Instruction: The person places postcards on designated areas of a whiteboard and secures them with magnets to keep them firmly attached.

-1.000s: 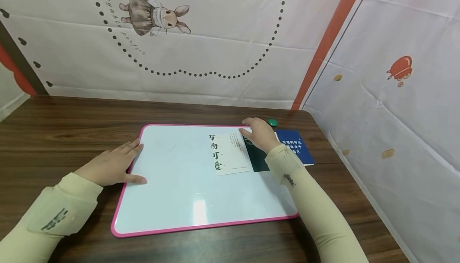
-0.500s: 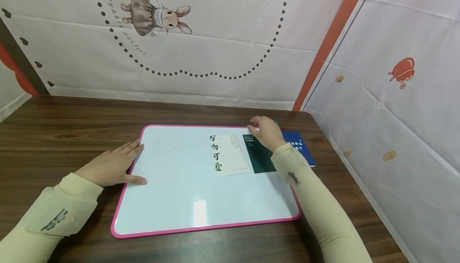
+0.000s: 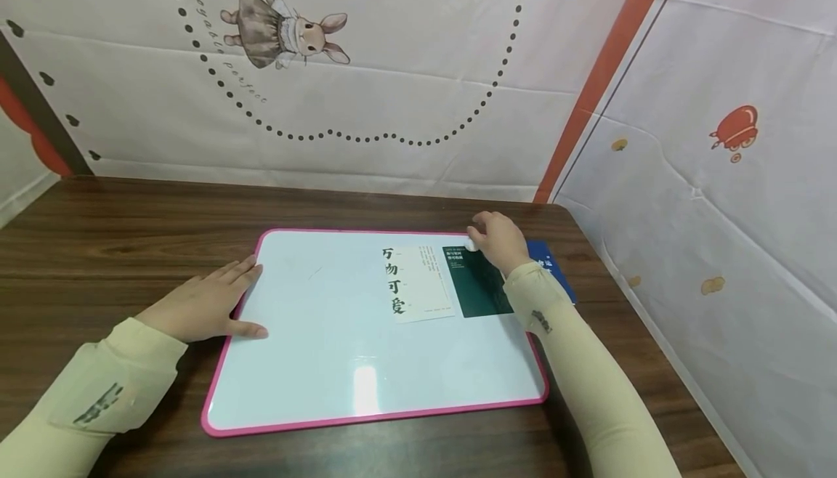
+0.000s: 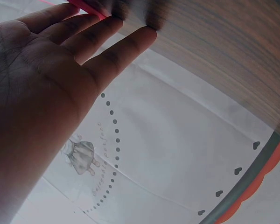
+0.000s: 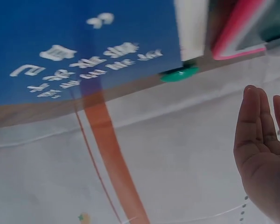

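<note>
A whiteboard with a pink rim (image 3: pixel 307 362) lies on the table. My left hand (image 3: pixel 205 300) rests flat across its left rim, fingers straight and thumb on the white surface. On the board's right half lie a cream card with large dark characters (image 3: pixel 418 282) and a dark green card (image 3: pixel 474 289). My right hand (image 3: pixel 500 242) hovers around the green card's top right, fingers loosely bent. A white round piece, probably a magnet (image 3: pixel 471 245), shows by its thumb. In the right wrist view the right fingers (image 5: pixel 249 112) are nearly straight with nothing seen between them.
A blue booklet (image 3: pixel 551 266) lies on the table right of the board, partly behind the right arm. Beside it is a green round magnet (image 5: pixel 179 73), hidden in the head view. The wooden table (image 3: pixel 150 216) meets a printed white cloth (image 3: pixel 405 42) at the back.
My right hand has moved right along the board's top edge, uncovering the green card's top and the white round piece. It now covers the green magnet and more of the booklet. The left hand stays put.
</note>
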Demonstrator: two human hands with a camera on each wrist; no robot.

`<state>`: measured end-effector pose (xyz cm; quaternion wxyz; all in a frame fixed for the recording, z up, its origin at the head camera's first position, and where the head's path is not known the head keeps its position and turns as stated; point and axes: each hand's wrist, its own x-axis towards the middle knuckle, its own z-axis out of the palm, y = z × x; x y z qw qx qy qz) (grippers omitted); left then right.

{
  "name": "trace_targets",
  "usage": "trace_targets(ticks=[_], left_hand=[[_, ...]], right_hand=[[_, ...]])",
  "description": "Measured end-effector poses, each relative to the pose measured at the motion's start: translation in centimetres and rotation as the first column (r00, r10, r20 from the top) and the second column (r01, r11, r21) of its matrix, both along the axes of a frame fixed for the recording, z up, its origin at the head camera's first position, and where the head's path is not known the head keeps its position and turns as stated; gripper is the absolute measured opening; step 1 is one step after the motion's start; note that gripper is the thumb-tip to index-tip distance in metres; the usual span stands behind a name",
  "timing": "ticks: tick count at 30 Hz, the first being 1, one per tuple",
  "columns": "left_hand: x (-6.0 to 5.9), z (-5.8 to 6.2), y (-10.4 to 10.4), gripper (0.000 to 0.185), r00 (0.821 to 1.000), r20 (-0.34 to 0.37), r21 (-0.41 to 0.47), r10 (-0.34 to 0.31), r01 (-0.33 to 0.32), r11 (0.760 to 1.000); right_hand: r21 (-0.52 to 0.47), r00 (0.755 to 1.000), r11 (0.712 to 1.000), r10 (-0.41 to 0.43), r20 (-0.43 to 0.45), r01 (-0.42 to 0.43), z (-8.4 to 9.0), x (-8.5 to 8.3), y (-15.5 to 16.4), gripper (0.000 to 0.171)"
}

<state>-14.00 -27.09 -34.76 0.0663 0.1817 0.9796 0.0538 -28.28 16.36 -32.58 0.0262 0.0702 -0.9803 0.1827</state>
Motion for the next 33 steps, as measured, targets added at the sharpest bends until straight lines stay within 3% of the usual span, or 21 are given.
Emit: trace_targets(ticks=[14, 22, 33], left_hand=[[0.0, -0.2, 0.0, 0.113, 1.000, -0.005, 0.004, 0.004, -0.004, 1.000], [0.0, 0.0, 0.0, 0.114, 1.000, 0.007, 0.005, 0.015, -0.015, 1.000], [0.2, 0.0, 0.0, 0.114, 1.000, -0.006, 0.001, -0.001, 0.001, 1.000]], right_hand=[[0.064, 0.998, 0.996, -0.060, 0.000, 0.060, -1.2, -1.2, 2.7, 0.041], [0.041, 0.998, 0.997, -0.061, -0.010, 0.061, -1.4, -1.7, 3.5, 0.039], [0.088, 0.995, 0.991, -0.103, -0.001, 0.102, -1.8, -2.3, 3.9, 0.041]])
